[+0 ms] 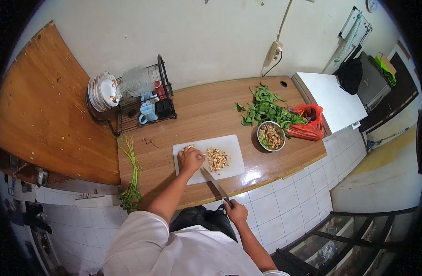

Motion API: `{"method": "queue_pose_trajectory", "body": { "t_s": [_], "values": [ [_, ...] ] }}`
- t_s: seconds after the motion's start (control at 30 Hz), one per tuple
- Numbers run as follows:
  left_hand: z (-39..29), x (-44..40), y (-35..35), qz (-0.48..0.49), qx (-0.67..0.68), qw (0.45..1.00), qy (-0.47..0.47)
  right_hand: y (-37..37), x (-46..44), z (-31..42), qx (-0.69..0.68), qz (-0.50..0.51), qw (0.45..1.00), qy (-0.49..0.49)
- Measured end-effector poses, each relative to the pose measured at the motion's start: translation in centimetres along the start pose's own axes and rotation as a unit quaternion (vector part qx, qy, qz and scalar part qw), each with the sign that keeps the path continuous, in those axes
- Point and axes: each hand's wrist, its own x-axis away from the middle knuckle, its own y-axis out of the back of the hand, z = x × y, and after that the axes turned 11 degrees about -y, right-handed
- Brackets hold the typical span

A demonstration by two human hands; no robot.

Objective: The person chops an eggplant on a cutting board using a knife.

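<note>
A white cutting board (234,158) lies near the front edge of the wooden table. On its left part, my left hand (191,161) presses down with bent fingers on pale pieces that it mostly covers. My right hand (237,211) is closed around the black handle of a knife (214,182), low in front of the table edge. The blade points up and left over the board, its tip close to my left fingers. A pile of chopped light-brown bits (216,159) sits on the board right of my left hand.
A bowl of chopped food (271,136) stands right of the board, beside leafy greens (266,106) and a red plastic bag (312,122). Long green stems (132,165) lie at the left edge. A dish rack (167,92) with plates and cups stands at the back left.
</note>
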Motion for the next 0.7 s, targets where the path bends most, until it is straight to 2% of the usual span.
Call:
{"method": "queue_pose_trajectory", "body": {
  "t_s": [0.1, 0.13, 0.17, 0.23, 0.3, 0.47, 0.53, 0.7],
  "values": [
    [1.4, 1.5, 1.4, -0.008, -0.02, 0.999, 0.03, -0.9, -0.7, 0.8, 0.003, 0.026, 0.999, -0.033],
    [2.1, 1.8, 1.7, 0.036, -0.014, 0.997, 0.073, -1.2, -0.9, 1.0, 0.002, 0.025, 0.999, -0.031],
    [2.8, 2.2, 1.9, 0.034, -0.014, 0.997, 0.073, -1.5, -1.1, 1.3, -0.021, 0.003, 0.999, -0.032],
    [3.8, 2.6, 2.2, 0.029, -0.003, 0.998, 0.049, -0.9, -0.9, 2.5, -0.044, -0.02, 0.998, -0.032],
    [4.3, 2.1, 2.1, 0.036, -0.012, 0.999, 0.029, 0.1, -0.4, 3.4, -0.064, 0.057, 0.995, -0.059],
    [3.8, -0.9, 1.0, 0.095, -0.019, 0.995, -0.037, -2.8, 0.4, 1.7, -0.094, 0.021, 0.994, -0.043],
    [3.6, -1.9, 0.2, 0.163, -0.046, 0.982, -0.082, -3.0, 1.0, 1.8, -0.098, 0.034, 0.992, -0.066],
    [3.8, -3.0, -2.0, 0.164, -0.04, 0.976, -0.136, -5.1, 2.1, 0.6, -0.087, -0.001, 0.993, -0.079]
  ]
}}
